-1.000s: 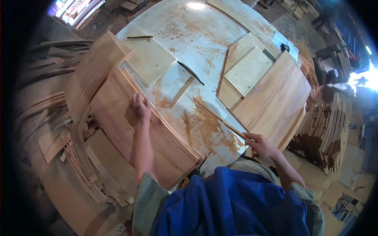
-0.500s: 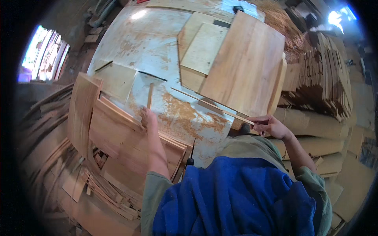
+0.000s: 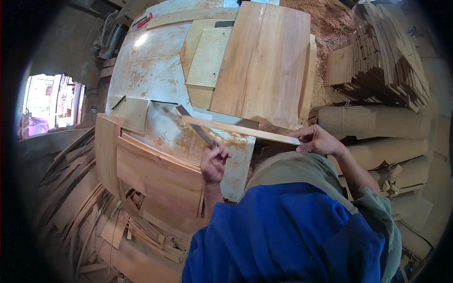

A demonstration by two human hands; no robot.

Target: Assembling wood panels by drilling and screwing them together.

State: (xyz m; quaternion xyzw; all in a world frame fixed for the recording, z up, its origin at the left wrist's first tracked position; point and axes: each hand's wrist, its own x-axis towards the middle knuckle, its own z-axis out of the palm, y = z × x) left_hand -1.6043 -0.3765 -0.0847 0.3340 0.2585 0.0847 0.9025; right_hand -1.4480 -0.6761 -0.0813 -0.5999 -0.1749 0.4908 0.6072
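My right hand (image 3: 318, 140) pinches one end of a long, narrow wooden strip (image 3: 245, 130), which reaches left over the work table. In my left hand (image 3: 214, 162), fingers curled, is a short, narrow stick (image 3: 204, 134) that looks grey in shadow and points up and to the left. It crosses the far end of the long strip; whether the two touch I cannot tell. Beyond the right hand, a wide wooden panel (image 3: 264, 61) lies on the table. Left of the left hand stands a box-like wooden piece (image 3: 155, 167) with a raised end board (image 3: 107, 155).
Sawdust marks the pale table top (image 3: 155, 61). A red-handled tool (image 3: 143, 20) lies at its far left. Stacked thin boards (image 3: 377, 61) and brown rolls (image 3: 373, 122) are on the right. Scrap strips (image 3: 153, 236) pile up at lower left.
My left hand has moved right and nearer my body, bringing the short stick across the long strip's end. The long strip has tilted flatter in my right hand. The whole view has shifted.
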